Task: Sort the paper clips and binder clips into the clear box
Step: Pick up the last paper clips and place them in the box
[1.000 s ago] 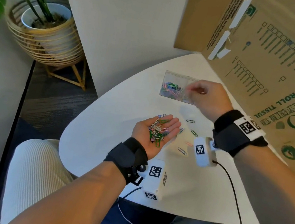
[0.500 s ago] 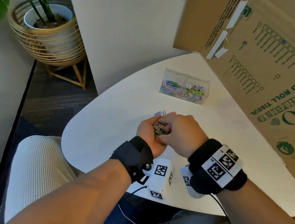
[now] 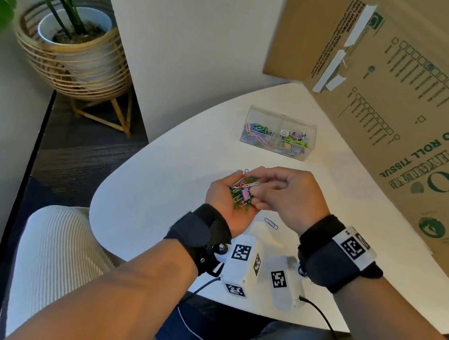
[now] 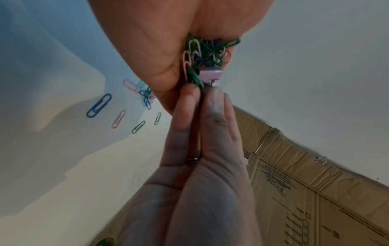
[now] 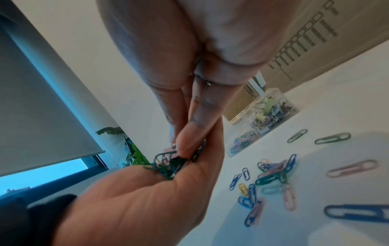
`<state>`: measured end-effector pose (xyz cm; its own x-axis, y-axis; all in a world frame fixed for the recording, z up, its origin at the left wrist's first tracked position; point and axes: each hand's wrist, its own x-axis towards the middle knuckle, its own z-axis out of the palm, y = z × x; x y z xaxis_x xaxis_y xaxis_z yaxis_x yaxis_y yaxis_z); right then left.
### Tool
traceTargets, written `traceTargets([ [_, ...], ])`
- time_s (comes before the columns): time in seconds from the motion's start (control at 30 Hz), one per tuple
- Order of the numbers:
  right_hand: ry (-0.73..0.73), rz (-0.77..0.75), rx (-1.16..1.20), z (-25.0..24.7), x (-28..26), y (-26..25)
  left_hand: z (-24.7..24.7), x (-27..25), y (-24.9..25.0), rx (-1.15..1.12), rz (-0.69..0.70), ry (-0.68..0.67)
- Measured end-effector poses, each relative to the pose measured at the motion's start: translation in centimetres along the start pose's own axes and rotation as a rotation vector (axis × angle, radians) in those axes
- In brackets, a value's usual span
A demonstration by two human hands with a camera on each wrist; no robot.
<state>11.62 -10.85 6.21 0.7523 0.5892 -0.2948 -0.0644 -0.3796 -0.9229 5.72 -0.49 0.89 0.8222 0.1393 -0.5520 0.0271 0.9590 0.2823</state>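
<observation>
The left hand (image 3: 228,200) lies palm up above the near part of the white table (image 3: 154,187), its fingers gently cupped round a heap of clips (image 3: 241,192): green, pink and white paper clips with 1 pink binder clip (image 4: 210,74) among them. The right hand (image 3: 287,199) reaches in from the right, thumb and fingertips (image 4: 189,99) brought together on that heap; in the wrist views they close on the pink binder clip, though the tangle hides exactly what they pinch.

The clear box (image 3: 278,137) stands toward the far edge of the table, well apart from both hands, just in front of the big cardboard box (image 3: 410,97). It has 2 compartments: the left one holds coloured paper clips, the right one binder clips.

Loose paper clips (image 5: 273,173) lie on the table beneath the hands, most in a small cluster, with several single ones spread around it. 1 blue paper clip (image 3: 271,224) lies near the front edge, just beside the right wrist.

A potted plant (image 3: 73,32) in a woven basket stands on the floor off the table's far left corner.
</observation>
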Motion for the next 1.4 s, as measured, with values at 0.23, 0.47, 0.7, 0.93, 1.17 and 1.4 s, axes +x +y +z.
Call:
traceTargets([
  [0.23,0.013,-0.068,-0.067,-0.6,0.0,-0.7,0.3,0.3,-0.1,-0.097,-0.009,-0.024],
  [0.47,0.074,-0.070,0.137,-1.4,0.7,-1.1,0.4,0.5,0.2,-0.129,-0.025,-0.014],
  [0.7,0.182,-0.070,0.314,-2.0,2.7,0.3,0.2,0.3,0.4,-0.171,-0.041,-0.015],
  [0.93,0.324,-0.085,0.445,-4.1,5.5,0.8,-0.5,0.1,0.5,-0.181,-0.073,0.023],
  [1.17,0.451,0.006,0.394,-5.9,10.0,0.0,-0.7,0.0,0.3,-0.158,-0.065,0.022],
  [1.4,0.371,-0.109,-0.064,-3.5,5.5,1.2,-1.0,0.2,0.7,-0.134,-0.053,0.040],
])
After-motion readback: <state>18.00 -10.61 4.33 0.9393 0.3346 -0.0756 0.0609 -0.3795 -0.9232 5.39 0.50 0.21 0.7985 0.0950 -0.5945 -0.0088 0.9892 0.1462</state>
